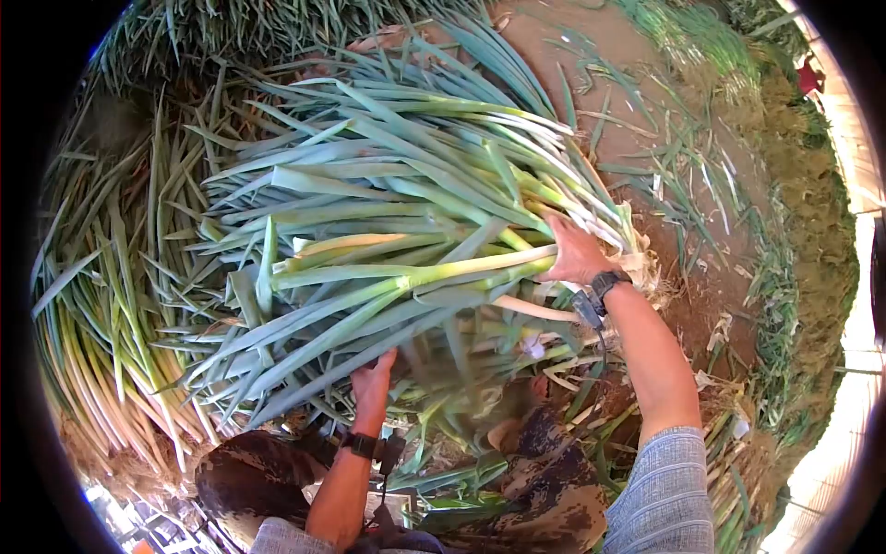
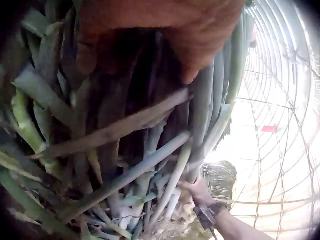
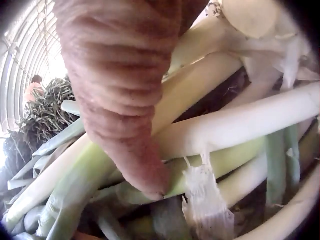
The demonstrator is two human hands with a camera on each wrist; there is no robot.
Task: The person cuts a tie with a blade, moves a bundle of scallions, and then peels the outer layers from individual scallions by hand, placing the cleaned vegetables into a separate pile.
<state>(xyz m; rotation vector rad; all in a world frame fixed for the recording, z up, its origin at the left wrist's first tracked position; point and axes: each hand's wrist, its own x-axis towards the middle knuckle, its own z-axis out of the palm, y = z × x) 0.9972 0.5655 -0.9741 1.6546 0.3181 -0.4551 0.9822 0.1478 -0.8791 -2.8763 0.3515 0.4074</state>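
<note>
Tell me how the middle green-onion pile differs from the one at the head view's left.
The middle pile runs mostly across the view, root ends right; the left pile runs mostly up and down, root ends low. The right hand grips the middle pile; no hand is on the left pile. Both show green leaves and pale stalks.

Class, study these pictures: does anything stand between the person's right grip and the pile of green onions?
Nothing visible does. The right grip is directly on the green onions, touching their stalks close to the root ends. A torn strip of peel hangs beside it, but not in between.
</note>
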